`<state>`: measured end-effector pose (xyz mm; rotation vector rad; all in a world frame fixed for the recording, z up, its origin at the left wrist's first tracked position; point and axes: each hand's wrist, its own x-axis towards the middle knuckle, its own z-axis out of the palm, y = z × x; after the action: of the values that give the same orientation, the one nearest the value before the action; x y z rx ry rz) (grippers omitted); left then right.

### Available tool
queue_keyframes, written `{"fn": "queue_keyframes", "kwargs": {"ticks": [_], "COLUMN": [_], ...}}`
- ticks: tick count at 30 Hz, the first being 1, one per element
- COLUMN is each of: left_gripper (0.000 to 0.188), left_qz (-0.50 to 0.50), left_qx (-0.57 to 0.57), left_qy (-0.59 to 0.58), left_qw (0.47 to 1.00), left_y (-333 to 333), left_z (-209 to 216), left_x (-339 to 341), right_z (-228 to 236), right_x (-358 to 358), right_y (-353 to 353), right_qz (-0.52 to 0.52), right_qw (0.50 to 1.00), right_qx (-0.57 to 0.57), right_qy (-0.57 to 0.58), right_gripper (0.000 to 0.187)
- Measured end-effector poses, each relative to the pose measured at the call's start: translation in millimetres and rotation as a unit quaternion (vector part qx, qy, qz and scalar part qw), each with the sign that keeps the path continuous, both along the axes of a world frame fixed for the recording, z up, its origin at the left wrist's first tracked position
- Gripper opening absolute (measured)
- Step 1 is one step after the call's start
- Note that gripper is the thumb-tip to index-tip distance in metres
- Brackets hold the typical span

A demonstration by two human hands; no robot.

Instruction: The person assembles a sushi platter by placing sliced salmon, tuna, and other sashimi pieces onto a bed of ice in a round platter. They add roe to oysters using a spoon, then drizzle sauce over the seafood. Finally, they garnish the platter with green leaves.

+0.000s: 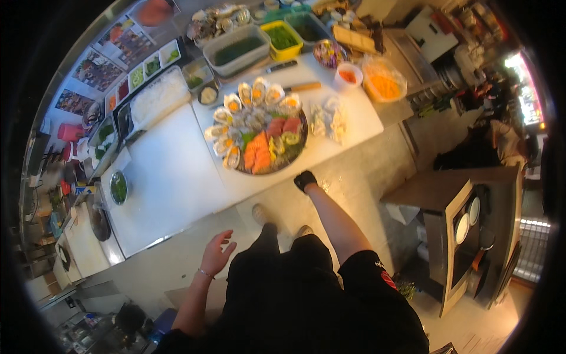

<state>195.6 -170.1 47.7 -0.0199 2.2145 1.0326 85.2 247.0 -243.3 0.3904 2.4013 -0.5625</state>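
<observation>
- The platter (290,158), dark and round, rests on the worktop (171,177) near the middle of the frame, loaded with food
- Oysters in open shells (233,105) line its upper and left sides; orange fish slices (257,152) lie low on it, with red fish slices (284,126) toward its right and greyish pieces across the middle that I cannot name for certain
- The step in hand looks like a late stage of arranging the platter, or a pause to check it, judging by how full it is
- The left hand (219,252), bare, hangs clear of the worktop at lower centre-left, fingers loosely spread and nothing in them
- The right hand (305,180), dark-gloved, is by the worktop's near edge, just below the platter; its fingers look curled, but I cannot tell whether they pinch anything
- A next move on the platter would seem to call for bringing the left hand up and keeping both sleeves off the food
- Any further garnish would mean a reach past the platter: the pale heap (330,120), not clear in kind, lies just to its right, and the tub of orange shreds (384,82) stands at upper right
- The wooden-handled knife (306,86) lies close above the platter, so a reach that way would need care
</observation>
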Motion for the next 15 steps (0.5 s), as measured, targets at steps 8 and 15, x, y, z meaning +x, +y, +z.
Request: {"fn": "queue_keyframes", "kwargs": {"ticks": [8, 15], "left_gripper": [0.055, 0.077], "left_qz": [0.067, 0.458], "left_qx": [0.034, 0.039], "left_qy": [-0.009, -0.102], "left_qw": [0.997, 0.882], "left_y": [20.6, 67.4], "left_z": [-47.0, -114.9], "left_x": [110.1, 181.1], "right_z": [53.4, -123.1], "right_x": [109.8, 461.7], "right_y": [-13.2, -13.8], "right_qz": [-0.165, -0.182], "right_qw": [0.948, 0.97], "right_qx": [-0.131, -0.145], "right_qy": [0.236, 0.069], "right_gripper": [0.028, 0.042]}}
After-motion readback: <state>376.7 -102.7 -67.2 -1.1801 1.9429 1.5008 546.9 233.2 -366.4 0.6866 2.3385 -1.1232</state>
